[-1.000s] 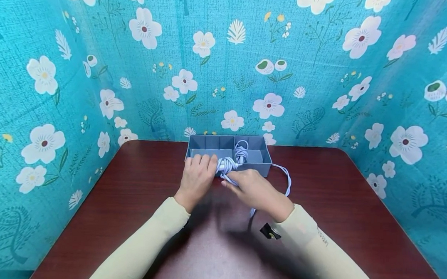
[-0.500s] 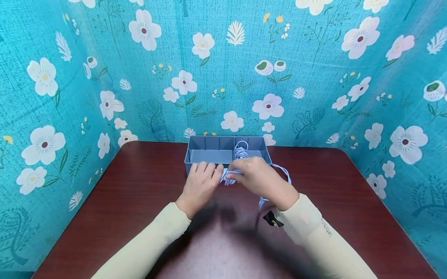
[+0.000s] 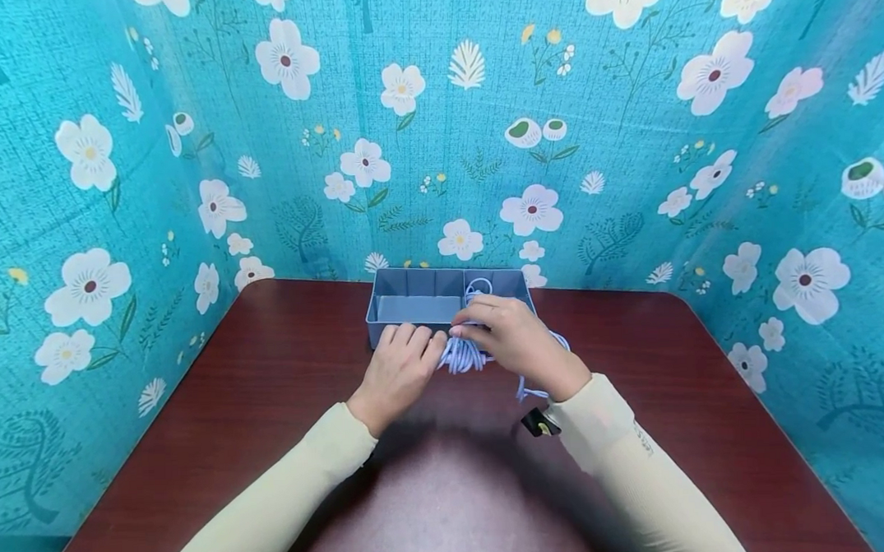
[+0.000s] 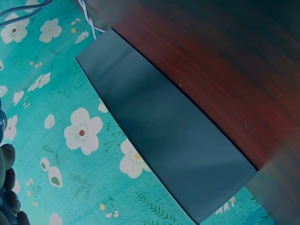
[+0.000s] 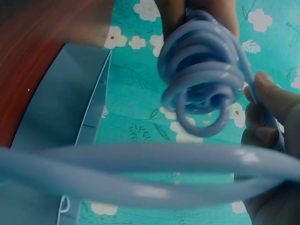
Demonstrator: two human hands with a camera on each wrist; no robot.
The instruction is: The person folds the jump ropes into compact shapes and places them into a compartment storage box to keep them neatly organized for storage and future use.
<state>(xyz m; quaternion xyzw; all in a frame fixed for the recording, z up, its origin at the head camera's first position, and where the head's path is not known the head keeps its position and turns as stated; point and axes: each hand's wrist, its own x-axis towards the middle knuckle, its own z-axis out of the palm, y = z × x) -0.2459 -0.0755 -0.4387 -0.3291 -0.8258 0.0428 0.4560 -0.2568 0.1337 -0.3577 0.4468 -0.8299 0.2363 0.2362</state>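
Between the hands is a light blue-lilac cord, wound into a coiled bundle just in front of the box. My left hand grips the bundle at its left end. With thumb and fingers my right hand pinches a strand beside the coils. The right wrist view shows the stacked loops close up, the pinching fingers at their right, and a doubled length of cord crossing in front. A loose length of cord hangs below the right wrist. Only a few left-hand fingertips show in the left wrist view.
A blue-grey divided box stands at the back of the dark red-brown table. Its right compartment holds another coiled cord, partly hidden by the right hand. A flowered teal curtain surrounds the table behind and at both sides.
The right hand has risen from below the bundle to above it, drawing the strand over the coils. The bundle has come slightly lower, in front of the box; the left hand keeps its grip.
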